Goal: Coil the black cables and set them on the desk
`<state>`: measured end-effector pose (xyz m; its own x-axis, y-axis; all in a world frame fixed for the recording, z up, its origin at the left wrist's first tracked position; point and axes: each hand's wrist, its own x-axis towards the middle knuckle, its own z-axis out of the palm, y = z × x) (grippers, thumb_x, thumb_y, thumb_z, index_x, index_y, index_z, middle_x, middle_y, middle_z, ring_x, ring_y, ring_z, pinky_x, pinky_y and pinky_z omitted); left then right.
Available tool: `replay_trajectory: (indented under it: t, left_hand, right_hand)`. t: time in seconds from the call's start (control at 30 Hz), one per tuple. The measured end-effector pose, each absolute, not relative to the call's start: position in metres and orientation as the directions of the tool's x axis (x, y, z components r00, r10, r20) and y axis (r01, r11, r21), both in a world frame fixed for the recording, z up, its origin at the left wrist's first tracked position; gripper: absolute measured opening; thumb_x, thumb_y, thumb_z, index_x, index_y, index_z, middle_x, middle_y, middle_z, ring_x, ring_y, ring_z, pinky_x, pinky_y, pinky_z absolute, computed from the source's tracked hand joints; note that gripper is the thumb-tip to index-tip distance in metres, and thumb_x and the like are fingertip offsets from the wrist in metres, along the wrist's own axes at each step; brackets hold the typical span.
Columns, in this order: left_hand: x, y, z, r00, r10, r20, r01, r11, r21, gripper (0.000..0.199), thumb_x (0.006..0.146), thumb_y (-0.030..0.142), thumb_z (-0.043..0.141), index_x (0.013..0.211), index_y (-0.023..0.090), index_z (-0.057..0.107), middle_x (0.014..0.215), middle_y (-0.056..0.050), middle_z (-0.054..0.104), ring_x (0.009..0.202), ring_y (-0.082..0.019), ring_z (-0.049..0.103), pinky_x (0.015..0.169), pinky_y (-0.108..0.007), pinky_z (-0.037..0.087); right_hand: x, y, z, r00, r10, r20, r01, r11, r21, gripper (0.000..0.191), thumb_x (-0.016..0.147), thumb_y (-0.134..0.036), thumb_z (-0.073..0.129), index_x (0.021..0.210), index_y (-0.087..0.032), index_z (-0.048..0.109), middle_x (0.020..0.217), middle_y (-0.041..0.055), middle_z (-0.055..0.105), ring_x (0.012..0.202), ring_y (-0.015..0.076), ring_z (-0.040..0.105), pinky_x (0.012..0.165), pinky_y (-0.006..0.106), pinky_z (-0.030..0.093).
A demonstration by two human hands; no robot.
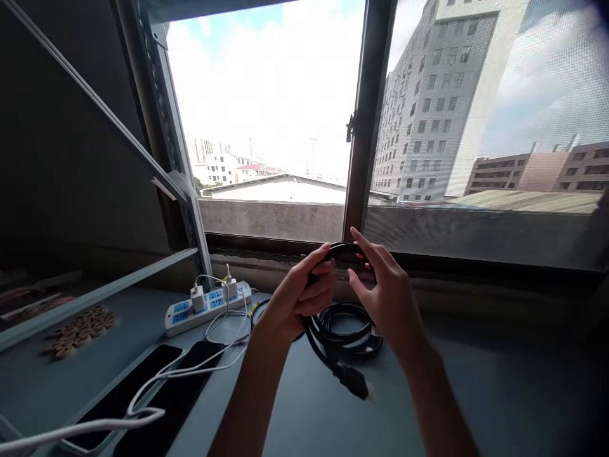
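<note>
My left hand (309,289) is closed around a looped black cable (343,247), raised above the table. The cable arcs from the left fist over to my right hand (383,282), whose thumb and fingers are spread apart beside it. Below the left fist hangs a cable end with a black plug (354,382), its tip pale, possibly capped. Behind and under the hands, a coiled black cable (349,346) lies on the table. Part of that coil is hidden by the hands.
A white power strip (209,308) with two chargers stands at the back left of the grey table (323,425). Two dark phones (128,387) lie at left under white charging cables (190,371). Wooden pieces (83,330) sit beyond a metal rack (107,289). A window spans the back.
</note>
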<state>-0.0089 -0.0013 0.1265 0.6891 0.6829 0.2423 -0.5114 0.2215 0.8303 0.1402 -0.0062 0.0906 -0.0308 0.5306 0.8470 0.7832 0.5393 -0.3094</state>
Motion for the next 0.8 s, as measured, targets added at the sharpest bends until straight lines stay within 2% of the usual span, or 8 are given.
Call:
replay_trajectory:
  t: [0.1,0.27,0.5,0.67,0.73,0.8]
  left_hand:
    - [-0.007,0.0,0.126,0.662,0.705,0.256,-0.57,0.251,0.782,0.039,0.094,0.031,0.029,0.058,0.017,0.035,0.033,0.01,0.019,0.024,-0.003,0.006,0.024,-0.012,0.013]
    - [-0.012,-0.001,0.128,0.632,0.731,0.256,-0.602,0.257,0.756,0.036,0.093,0.03,0.03,0.06,0.017,0.036,0.033,0.01,0.019,0.024,-0.003,0.005,0.024,-0.013,0.014]
    - [-0.02,-0.001,0.13,0.608,0.756,0.243,-0.58,0.214,0.786,0.031,0.09,0.029,0.037,0.061,0.017,0.036,0.034,0.011,0.018,0.025,-0.003,0.005,0.025,-0.013,0.013]
    - [-0.024,0.002,0.13,0.585,0.781,0.22,-0.553,0.186,0.812,0.028,0.086,0.032,0.041,0.063,0.017,0.039,0.034,0.011,0.018,0.023,-0.003,0.006,0.024,-0.012,0.014]
    - [-0.027,0.005,0.13,0.605,0.769,0.208,-0.52,0.184,0.834,0.03,0.085,0.035,0.041,0.062,0.017,0.039,0.033,0.011,0.018,0.022,-0.003,0.009,0.023,-0.013,0.013]
    - [-0.031,0.008,0.13,0.597,0.775,0.209,-0.48,0.136,0.867,0.033,0.084,0.039,0.042,0.06,0.018,0.039,0.032,0.01,0.02,0.02,-0.004,0.014,0.022,-0.014,0.013]
  right_hand:
    - [0.132,-0.001,0.083,-0.02,0.6,0.799,0.803,0.486,-0.345,0.077,0.075,-0.006,0.047,0.144,-0.025,0.018,0.125,0.0109,0.048,0.115,0.0248,0.047,0.081,0.034,0.049]
    - [0.127,0.006,0.076,-0.105,0.686,0.72,0.73,0.545,-0.412,0.079,0.074,-0.001,0.04,0.145,-0.022,0.012,0.124,0.0127,0.05,0.105,0.0215,0.055,0.083,0.033,0.048]
    - [0.137,0.006,0.079,-0.178,0.685,0.707,0.696,0.595,-0.402,0.075,0.073,-0.005,0.042,0.144,-0.018,0.02,0.13,0.0126,0.049,0.095,0.0192,0.06,0.079,0.029,0.049]
    - [0.137,0.001,0.083,-0.182,0.731,0.657,0.667,0.583,-0.464,0.074,0.073,-0.007,0.043,0.144,-0.016,0.021,0.122,0.0131,0.056,0.078,0.0158,0.062,0.076,0.03,0.05]
    - [0.138,-0.002,0.086,-0.186,0.76,0.622,0.628,0.579,-0.52,0.073,0.074,-0.008,0.043,0.143,-0.016,0.021,0.113,0.0113,0.061,0.079,0.0158,0.061,0.073,0.029,0.051]
    - [0.139,-0.006,0.089,-0.189,0.774,0.604,0.598,0.579,-0.555,0.071,0.074,-0.009,0.042,0.143,-0.017,0.024,0.112,0.0103,0.062,0.09,0.017,0.06,0.073,0.027,0.05]
